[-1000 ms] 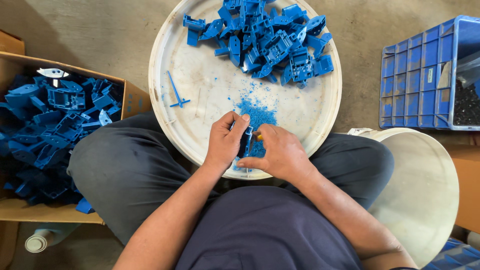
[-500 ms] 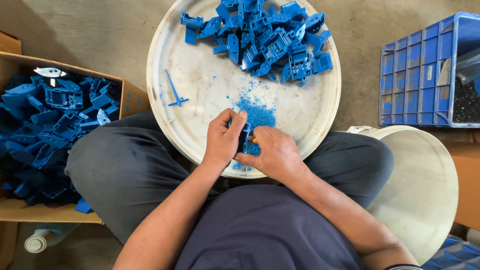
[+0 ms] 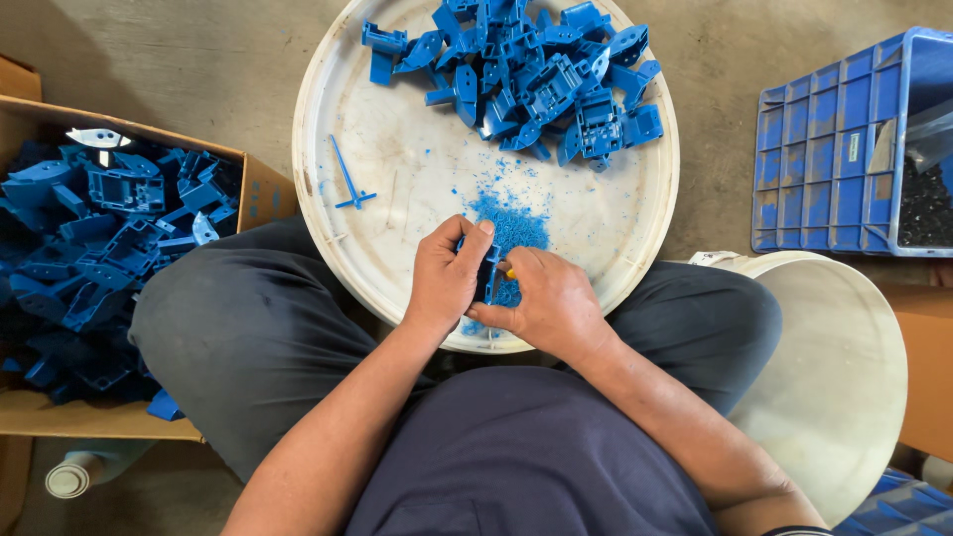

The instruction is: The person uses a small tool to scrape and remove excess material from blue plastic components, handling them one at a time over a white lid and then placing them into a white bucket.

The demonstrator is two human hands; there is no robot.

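My left hand (image 3: 447, 273) grips a small blue plastic part (image 3: 489, 273) upright over the near edge of a round white tray (image 3: 397, 189) resting on my lap. My right hand (image 3: 551, 303) presses against that part from the right, closed on a small tool whose yellow bit (image 3: 509, 268) barely shows. Just beyond my fingers lies a heap of blue shavings (image 3: 511, 220). At the far side of the tray is a pile of several blue plastic parts (image 3: 541, 69). A thin blue stick-like piece (image 3: 347, 179) lies alone on the tray's left.
A cardboard box (image 3: 253, 184) on my left holds many blue parts (image 3: 89, 248). A blue plastic crate (image 3: 824, 149) with dark contents stands at the right. A second round white lid (image 3: 834, 367) sits by my right knee. Bare concrete floor surrounds everything.
My hands have stayed together at the tray's near edge with only slight shifts of the fingers. Nothing else moved.
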